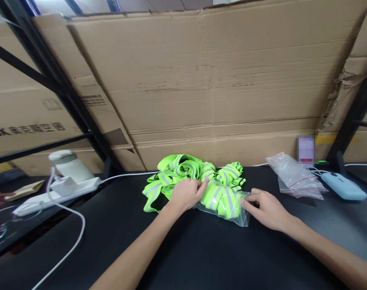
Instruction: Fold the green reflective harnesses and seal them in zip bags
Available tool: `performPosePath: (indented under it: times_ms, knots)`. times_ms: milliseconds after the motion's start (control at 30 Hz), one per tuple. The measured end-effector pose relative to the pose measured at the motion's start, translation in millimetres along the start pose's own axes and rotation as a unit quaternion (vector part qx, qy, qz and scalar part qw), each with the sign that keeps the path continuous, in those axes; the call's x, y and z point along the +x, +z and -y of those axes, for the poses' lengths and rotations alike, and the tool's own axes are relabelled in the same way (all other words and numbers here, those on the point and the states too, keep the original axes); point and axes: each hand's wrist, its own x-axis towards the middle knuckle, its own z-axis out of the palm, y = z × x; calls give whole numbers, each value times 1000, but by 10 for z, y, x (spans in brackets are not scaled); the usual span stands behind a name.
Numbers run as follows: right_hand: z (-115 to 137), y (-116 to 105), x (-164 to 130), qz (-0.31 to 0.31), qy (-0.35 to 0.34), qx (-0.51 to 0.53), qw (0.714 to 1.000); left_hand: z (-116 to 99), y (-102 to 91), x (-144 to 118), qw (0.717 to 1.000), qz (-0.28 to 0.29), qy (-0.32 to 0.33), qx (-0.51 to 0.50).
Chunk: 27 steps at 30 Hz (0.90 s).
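A heap of neon green reflective straps (pixel 183 169) with grey stripes lies on the black table (pixel 201 253) against a cardboard wall. In front of the heap sits a clear plastic bag (pixel 228 203) with a folded green strap inside. My left hand (pixel 186 194) pinches the bag's left end, where the strap goes in, its fingers closed on strap and plastic. My right hand (pixel 268 209) holds the bag's right end with fingertips on the plastic.
A stack of clear zip bags (pixel 295 177) lies at the right, with a light blue device (pixel 346 187) and cable beyond it. A white power strip (pixel 56 193), charger and cable sit at the left. Large cardboard sheets (pixel 213 88) stand behind.
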Motion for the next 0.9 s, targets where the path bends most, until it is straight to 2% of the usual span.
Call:
performPosePath:
  times_ms: [100,233,300,433,533,600,667,733,800,900]
  knots:
    - [-49,71,4,29,38,67,997,-38,81,-32,999,21,36,-32]
    - [-142,109,39,40,79,198,976,-122,118,-69,996,-3,63,-66]
    - [-166,94,67,53,98,266,958,-161,104,-92,992,-42,76,-87]
    - [-145,39,114,49,124,382,914,-244,87,-161,967,-165,108,-163]
    - [-108,-18,126,2,105,439,892,-262,89,-172,946,-220,97,-219]
    - [-95,-69,124,-24,100,469,877,-228,74,-133,930,-247,57,-265]
    - [-103,-126,118,-47,123,499,857,-163,37,-64,905,-285,-4,-315]
    - [-138,-179,118,-112,147,512,839,-88,-12,14,871,-328,-59,-361]
    - [-195,-219,130,-204,153,505,825,-25,-53,78,836,-360,-95,-402]
    - [-291,-251,171,-300,140,479,813,22,-64,124,804,-365,-127,-452]
